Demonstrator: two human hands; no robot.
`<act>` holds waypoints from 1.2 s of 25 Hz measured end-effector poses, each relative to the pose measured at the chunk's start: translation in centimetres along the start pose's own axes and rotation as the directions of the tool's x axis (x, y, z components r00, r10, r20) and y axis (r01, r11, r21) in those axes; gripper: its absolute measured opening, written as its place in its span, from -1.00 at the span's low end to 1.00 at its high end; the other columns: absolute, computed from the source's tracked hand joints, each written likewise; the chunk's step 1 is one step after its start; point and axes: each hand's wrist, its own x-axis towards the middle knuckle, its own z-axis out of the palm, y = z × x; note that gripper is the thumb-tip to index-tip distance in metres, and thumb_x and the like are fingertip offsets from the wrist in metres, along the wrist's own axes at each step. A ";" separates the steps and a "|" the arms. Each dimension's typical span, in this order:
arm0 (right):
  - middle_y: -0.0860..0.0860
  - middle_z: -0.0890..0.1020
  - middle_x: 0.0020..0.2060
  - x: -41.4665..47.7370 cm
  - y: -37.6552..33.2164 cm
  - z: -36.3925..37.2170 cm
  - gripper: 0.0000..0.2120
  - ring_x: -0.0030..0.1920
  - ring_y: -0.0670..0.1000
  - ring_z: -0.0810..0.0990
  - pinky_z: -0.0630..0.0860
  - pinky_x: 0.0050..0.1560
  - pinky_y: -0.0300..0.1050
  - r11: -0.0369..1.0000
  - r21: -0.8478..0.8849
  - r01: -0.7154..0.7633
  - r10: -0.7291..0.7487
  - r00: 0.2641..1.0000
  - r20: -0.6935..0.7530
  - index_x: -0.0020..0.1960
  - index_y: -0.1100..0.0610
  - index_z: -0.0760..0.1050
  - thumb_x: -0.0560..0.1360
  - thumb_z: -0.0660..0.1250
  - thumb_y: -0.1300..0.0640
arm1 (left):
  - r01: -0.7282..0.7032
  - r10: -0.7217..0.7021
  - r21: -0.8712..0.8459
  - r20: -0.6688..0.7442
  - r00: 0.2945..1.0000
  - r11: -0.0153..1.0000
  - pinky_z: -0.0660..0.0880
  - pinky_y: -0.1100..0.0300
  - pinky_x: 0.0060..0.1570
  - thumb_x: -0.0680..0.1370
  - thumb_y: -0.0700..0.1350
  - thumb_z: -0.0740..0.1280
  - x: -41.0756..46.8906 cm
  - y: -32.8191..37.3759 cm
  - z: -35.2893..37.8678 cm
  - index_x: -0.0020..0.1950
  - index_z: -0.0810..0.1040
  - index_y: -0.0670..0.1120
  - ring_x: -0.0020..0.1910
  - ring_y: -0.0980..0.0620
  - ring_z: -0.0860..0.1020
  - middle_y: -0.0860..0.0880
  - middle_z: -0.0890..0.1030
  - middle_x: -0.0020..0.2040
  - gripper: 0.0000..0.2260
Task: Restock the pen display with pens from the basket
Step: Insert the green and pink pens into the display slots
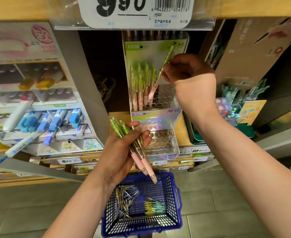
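Shelf board (pixel 21 7) is seen across the top edge, with a large price label (pixel 137 11) hung from its front lip directly above the work area. Grey tiled floor (pixel 227 212) is open to the right of and in front of the basket. The bay is closed in on the left by a marker display (pixel 38 100) and on the right by a tilted cardboard box (pixel 253 48); a dark gap is left between the marker display and the pen display.

Pen display (pixel 168 95): a clear two-tier holder with rows of round holes and a green backing card. Standing pens (pixel 141 83) are slotted only in the left part of the upper tier; its remaining holes and the lower tier are seen unfilled.

Basket (pixel 177 203): blue plastic mesh, set on the floor below the shelf front. Gold and silver pens (pixel 125 201) are heaped at its left, and teal and yellow pens (pixel 154 207) lie together at its right.

Left hand (pixel 120 152) is held above the basket, fingers curled around a bundle of pens (pixel 147 164), tips pointed down.

Right hand (pixel 191 78) is raised at the upper tier; a single pen (pixel 160 75) is pinched between thumb and fingertips, tilted, its tip at the holes just beside the standing pens.

Pen appearance: pale green clip end, clear barrel, pink grip.
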 end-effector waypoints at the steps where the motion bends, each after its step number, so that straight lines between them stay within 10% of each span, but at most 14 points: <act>1: 0.13 0.70 -0.15 -0.1 0.1 0.2 -0.85 -0.08 0.13 0.72 0.66 0.04 0.14 1.000 -0.008 0.016 -0.016 1.000 0.006 -0.08 0.06 0.58 0.50 0.47 0.28 | -0.005 0.005 -0.004 0.010 1.000 1.000 0.63 0.05 -0.03 0.57 -0.32 0.36 0.0 0.0 0.0 0.24 0.52 -0.25 -0.05 -0.09 0.68 -0.17 0.67 -0.13 -0.76; 11: -0.32 0.61 -0.29 -1.0 2.0 1.5 -0.87 -0.22 -0.38 0.60 0.45 -0.18 -0.52 0.933 -0.323 0.161 -0.110 0.979 0.171 -0.07 -0.05 0.62 0.48 0.49 0.17 | -0.032 0.033 0.037 -0.032 0.999 0.999 0.66 -0.01 -0.04 0.57 -0.16 0.38 0.5 -0.3 -0.4 0.11 0.56 -0.11 0.03 -0.05 0.70 -0.09 0.71 0.09 -0.87; 26: -0.20 0.62 -0.27 -2.6 1.5 0.9 -0.91 -0.25 -0.29 0.59 0.40 -0.21 -0.57 0.835 -0.532 0.143 -0.027 0.975 0.221 -0.13 -0.02 0.60 0.52 0.47 0.00 | -0.062 0.059 -0.017 -0.111 0.992 0.998 0.65 0.12 -0.08 0.57 -0.19 0.39 0.6 0.2 0.0 0.22 0.54 -0.25 0.09 -0.13 0.70 -0.28 0.69 0.11 -0.75; 30: -0.23 0.64 -0.35 -6.3 1.6 0.2 -0.86 -0.27 -0.39 0.58 0.37 -0.33 -0.58 0.844 -0.535 0.037 0.217 0.889 0.404 -0.13 -0.08 0.53 0.56 0.38 -0.10 | -0.103 0.104 0.019 -0.068 0.992 0.994 0.65 0.08 -0.01 0.57 -0.14 0.38 0.7 0.3 0.4 0.22 0.54 -0.27 0.08 -0.12 0.70 -0.27 0.69 0.08 -0.72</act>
